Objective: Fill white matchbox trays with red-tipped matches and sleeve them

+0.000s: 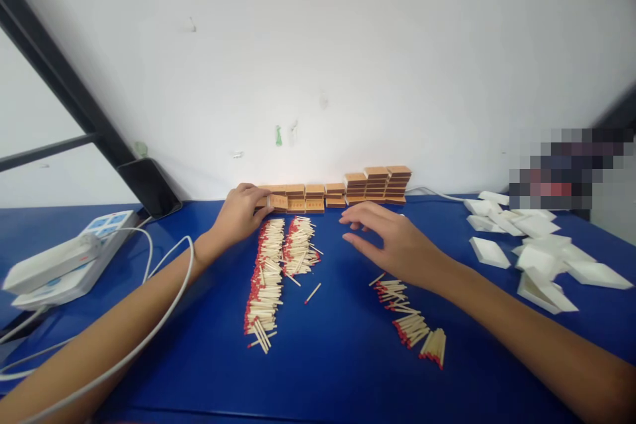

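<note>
At the left end of a row of stacked matchboxes (315,190), my left hand (242,210) has its fingers and thumb around a matchbox (278,203). That box sits slightly askew against the others; its left end is hidden by the fingers. My right hand (392,238) hovers over the table in front of the taller stacks (376,184), thumb and fingers apart, with nothing seen in it. Between the hands lie two long piles of red-headed matches (268,278) (298,248) and one loose match (313,293). Smaller bunches of matches (410,326) lie below my right forearm.
White folded paper pieces (541,245) are heaped at the right of the blue table (318,371). A power strip (74,265) with a white plug-in block stands at the left, its cable looping over my left forearm. A dark phone-like slab (149,187) leans on the wall.
</note>
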`<act>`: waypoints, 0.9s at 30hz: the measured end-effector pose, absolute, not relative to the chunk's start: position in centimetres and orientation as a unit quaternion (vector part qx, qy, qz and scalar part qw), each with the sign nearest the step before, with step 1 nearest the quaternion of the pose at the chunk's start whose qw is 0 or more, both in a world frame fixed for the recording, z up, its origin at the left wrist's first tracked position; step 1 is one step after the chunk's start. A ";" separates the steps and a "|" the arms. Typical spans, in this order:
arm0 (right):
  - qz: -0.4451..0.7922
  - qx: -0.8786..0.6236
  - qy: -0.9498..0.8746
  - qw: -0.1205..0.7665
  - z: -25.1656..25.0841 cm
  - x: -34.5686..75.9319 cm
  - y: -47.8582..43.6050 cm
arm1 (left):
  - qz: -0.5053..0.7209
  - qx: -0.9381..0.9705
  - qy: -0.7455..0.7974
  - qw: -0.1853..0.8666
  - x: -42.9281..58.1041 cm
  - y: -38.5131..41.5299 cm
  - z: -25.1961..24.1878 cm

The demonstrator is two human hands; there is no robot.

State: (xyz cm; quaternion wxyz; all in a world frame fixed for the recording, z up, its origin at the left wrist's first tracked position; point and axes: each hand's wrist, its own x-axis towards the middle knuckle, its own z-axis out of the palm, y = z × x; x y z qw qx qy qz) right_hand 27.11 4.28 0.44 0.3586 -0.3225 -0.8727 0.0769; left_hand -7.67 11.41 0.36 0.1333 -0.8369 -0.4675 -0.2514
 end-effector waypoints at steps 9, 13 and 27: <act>0.018 -0.296 -0.889 0.350 0.5 27.0 4.2 | -0.263 -0.820 -0.469 0.197 -6.3 11.2 -1.1; 0.003 -0.304 -0.893 0.331 0.6 27.3 4.3 | -0.269 -0.817 -0.465 0.208 -6.8 11.0 -0.6; -0.014 -0.336 -0.888 0.312 0.7 28.5 5.7 | -0.252 -0.835 -0.451 0.190 -7.1 13.8 -0.8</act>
